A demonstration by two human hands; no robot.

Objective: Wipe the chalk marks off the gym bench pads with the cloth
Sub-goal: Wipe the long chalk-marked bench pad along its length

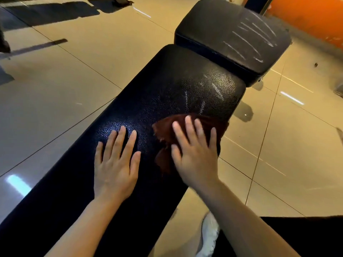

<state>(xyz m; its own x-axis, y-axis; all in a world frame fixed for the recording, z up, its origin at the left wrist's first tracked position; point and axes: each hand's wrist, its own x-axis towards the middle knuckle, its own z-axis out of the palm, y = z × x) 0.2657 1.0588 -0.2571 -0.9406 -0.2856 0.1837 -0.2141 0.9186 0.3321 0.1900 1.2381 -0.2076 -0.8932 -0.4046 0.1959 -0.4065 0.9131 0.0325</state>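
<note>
Cloth (167, 130), dark red, soft and limp: we press it flat-fingered under our right hand (194, 156) near the long pad's (167, 86) right edge, left hand (115, 164) spread flat on the pad beside it.

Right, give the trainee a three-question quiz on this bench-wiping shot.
1. True or false: the right hand presses the cloth with flat fingers on the long pad.
2. Which pad carries the boldest chalk marks? A) the long pad B) the short pad beyond it
3. Fill in: the left hand rests flat on the ____ pad, touching no cloth.

Key: 1 true; 2 B; 3 long.
</note>
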